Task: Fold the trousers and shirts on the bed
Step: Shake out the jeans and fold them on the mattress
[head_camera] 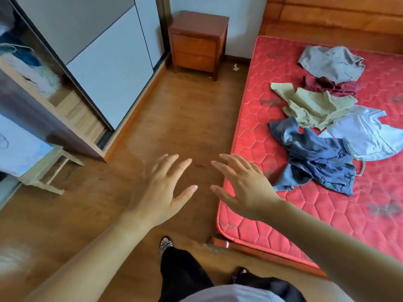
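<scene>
A red quilted mattress (pixel 257 131) fills the right side. On it lie crumpled clothes in a loose line: blue jeans (pixel 316 158) nearest, a pale blue-white shirt (pixel 366 134), an olive-tan garment (pixel 314 105), a dark red garment (pixel 331 86) and a grey garment (pixel 331 62) farthest. My left hand (pixel 161 190) hovers over the wooden floor with its fingers spread and nothing in it. My right hand (pixel 246 184) hangs by the mattress's near left corner, fingers apart and empty, a short way left of the jeans.
A wooden bedside cabinet (pixel 196 42) stands against the far wall left of the bed. A wardrobe (pixel 104 57) with an open shelf of clothes lines the left side, a small wooden stool (pixel 50 171) below it. My legs and a sandal (pixel 165 244) show at the bottom.
</scene>
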Demonstrator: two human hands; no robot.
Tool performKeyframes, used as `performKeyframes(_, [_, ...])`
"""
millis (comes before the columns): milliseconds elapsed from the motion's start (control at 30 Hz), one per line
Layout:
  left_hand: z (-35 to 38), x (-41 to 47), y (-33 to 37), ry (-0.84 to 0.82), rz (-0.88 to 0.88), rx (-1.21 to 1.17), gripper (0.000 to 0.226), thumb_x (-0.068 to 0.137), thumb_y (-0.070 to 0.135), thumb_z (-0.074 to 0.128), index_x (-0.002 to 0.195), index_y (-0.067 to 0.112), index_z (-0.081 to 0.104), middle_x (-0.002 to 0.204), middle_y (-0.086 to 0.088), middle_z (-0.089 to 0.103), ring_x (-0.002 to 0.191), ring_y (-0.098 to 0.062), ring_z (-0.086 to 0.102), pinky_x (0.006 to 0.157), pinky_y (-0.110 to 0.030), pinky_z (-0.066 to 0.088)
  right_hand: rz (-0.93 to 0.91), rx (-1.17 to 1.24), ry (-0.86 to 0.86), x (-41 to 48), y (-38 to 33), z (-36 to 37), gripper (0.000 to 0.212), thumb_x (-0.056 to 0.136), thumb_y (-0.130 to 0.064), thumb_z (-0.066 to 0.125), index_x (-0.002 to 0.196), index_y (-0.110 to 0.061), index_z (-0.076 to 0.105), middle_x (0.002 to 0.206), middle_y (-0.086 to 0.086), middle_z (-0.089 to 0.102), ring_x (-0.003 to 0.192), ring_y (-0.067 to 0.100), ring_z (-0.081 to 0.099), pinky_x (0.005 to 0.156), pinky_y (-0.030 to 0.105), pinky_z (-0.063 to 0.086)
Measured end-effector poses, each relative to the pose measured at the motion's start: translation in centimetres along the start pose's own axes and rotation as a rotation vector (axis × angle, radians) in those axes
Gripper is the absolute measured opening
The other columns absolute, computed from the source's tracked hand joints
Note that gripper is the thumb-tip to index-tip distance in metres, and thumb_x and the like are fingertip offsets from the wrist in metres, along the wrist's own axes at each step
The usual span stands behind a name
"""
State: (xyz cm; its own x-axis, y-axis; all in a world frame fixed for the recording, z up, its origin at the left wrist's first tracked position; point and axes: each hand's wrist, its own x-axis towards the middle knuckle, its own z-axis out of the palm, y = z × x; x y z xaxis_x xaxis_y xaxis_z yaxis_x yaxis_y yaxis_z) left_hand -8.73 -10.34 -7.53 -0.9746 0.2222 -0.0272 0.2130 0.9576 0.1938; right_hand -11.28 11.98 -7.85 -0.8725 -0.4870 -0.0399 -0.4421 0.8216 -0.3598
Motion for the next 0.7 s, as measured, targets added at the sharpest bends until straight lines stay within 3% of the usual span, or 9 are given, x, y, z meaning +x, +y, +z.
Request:
performKeyframes(233, [-1.1, 6.7, -9.5, -0.078, 0.111, 0.092, 0.067, 0.084, 0.070, 0.018, 0.141, 0.037, 0.030, 0.150, 0.004, 0.032, 0.139, -0.018, 0.025, 0.114, -0.053, 0.018, 0.208, 0.104, 0.079, 8.0, -3.9, 2.6, 0.061, 0.090, -0.059, 0.033, 0.142, -0.028, 0.033, 0.150, -0.003, 0.030, 0.139, 0.018, 0.023, 0.111, 0.043, 0.027])
performKeyframes(333, [-1.3, 8.6, -11.7, -0.088, 0.155, 0.120, 0.066, 0.084, 0.069, 0.017, 0.141, 0.036, 0.030, 0.148, 0.004, 0.034, 0.138, -0.018, 0.026, 0.112, -0.054, 0.021, 0.262, 0.127, 0.087, 10.4, -4.5, 3.7, 0.063, 0.089, -0.061, 0.030, 0.143, -0.029, 0.031, 0.151, -0.004, 0.028, 0.140, 0.017, 0.020, 0.113, 0.042, 0.024])
performKeyframes(700, [-1.5, 21.1, -9.9, -0.112, 0.392, 0.133, 0.066, 0.086, 0.067, 0.017, 0.140, 0.032, 0.034, 0.143, 0.001, 0.041, 0.135, -0.018, 0.033, 0.108, -0.053, 0.028, 0.576, 0.202, 0.256, 13.9, 0.8, 3.1, 0.060, 0.089, -0.060, 0.031, 0.140, -0.029, 0.034, 0.149, -0.004, 0.031, 0.138, 0.017, 0.024, 0.110, 0.044, 0.028])
